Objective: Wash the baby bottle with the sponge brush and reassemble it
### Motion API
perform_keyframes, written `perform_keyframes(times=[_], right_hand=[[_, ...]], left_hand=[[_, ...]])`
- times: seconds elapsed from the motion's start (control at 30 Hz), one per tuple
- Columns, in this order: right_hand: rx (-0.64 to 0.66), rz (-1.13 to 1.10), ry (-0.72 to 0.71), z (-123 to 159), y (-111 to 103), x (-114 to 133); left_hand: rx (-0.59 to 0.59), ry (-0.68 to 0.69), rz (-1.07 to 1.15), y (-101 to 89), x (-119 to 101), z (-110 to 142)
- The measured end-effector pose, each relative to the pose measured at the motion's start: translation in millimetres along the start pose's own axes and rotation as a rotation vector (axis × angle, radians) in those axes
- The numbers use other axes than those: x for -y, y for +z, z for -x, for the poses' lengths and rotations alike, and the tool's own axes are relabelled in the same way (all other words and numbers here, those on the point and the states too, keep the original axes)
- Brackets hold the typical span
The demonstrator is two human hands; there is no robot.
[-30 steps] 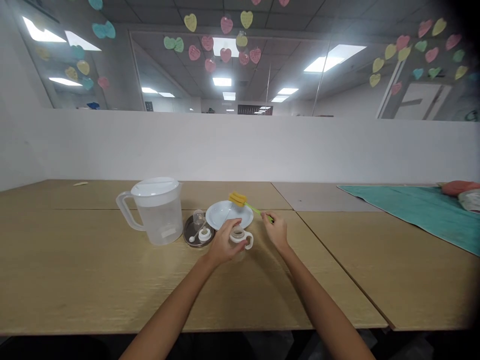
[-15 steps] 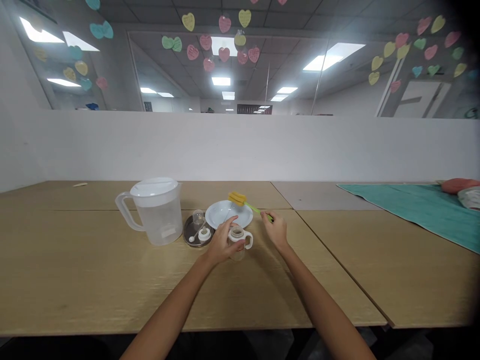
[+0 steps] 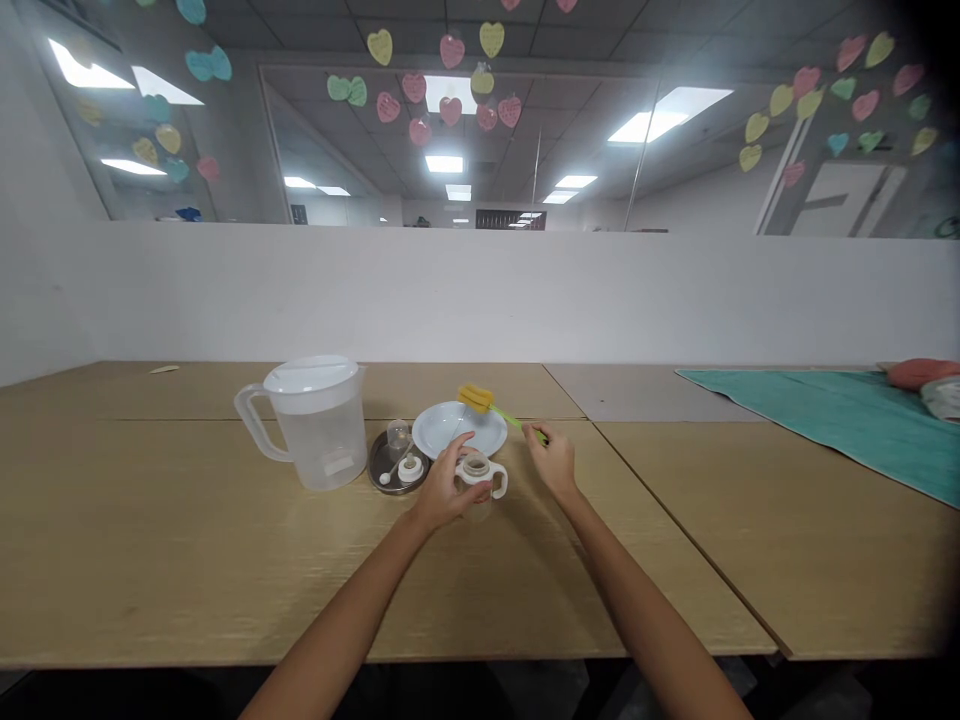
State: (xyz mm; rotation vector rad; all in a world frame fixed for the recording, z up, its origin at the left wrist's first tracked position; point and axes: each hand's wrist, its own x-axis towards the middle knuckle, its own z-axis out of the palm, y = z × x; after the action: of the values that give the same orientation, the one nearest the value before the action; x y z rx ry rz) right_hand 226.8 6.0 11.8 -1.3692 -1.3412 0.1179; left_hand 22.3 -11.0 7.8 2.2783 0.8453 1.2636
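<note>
My left hand (image 3: 448, 488) is closed around a clear baby bottle (image 3: 477, 466) with a white collar and side handles. The bottle stands upright with its mouth uncovered. My right hand (image 3: 553, 460) grips the green handle of a bottle brush (image 3: 476, 398), whose yellow sponge head is over the far rim of a white bowl (image 3: 424, 430). To the left of the bowl, a round metal tray (image 3: 382, 462) carries a clear cap (image 3: 397, 434), a white ring with a teat (image 3: 410, 468) and a thin white stick with a round end.
A clear lidded pitcher (image 3: 326, 430) stands left of the tray. On the right, a green cloth (image 3: 832, 410) covers part of the table, with a red and white bundle (image 3: 926, 378) on it. A white wall (image 3: 480, 295) with a window above borders the table's far side.
Both hands keep their holds on the bottle and the brush, nearly still. The whole view has shifted very slightly.
</note>
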Motion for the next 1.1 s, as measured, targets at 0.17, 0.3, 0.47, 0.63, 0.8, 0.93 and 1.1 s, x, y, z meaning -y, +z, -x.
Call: perform_keyframes(times=[0.17,0.3,0.47,0.63,0.8,0.93,1.1], right_hand=[[-0.001,0.008,0.002,0,1,-1],[0.001,-0.002,0.001,0,0,-1],[-0.003,-0.009,0.031,0,-1,0],[-0.006,-0.078,0.048,-1,-2,2],[-0.026,-0.257,0.062,-2,-3,3],[0.017,-0.498,0.156,-4,-3,5],[0.191,-0.769,0.250,-5,-5,9]], left_hand=[[0.013,-0.007,0.000,0.2,1,0],[0.013,-0.028,-0.074,-0.8,2,0],[-0.055,-0.045,-0.199,-0.6,0,0],[-0.146,-0.094,-0.053,-3.6,-3,-2],[-0.358,-0.101,0.027,-16.6,8,-8],[-0.574,-0.071,-0.098,-29.4,17,-13],[-0.656,-0.032,-0.422,-40.7,21,-16]])
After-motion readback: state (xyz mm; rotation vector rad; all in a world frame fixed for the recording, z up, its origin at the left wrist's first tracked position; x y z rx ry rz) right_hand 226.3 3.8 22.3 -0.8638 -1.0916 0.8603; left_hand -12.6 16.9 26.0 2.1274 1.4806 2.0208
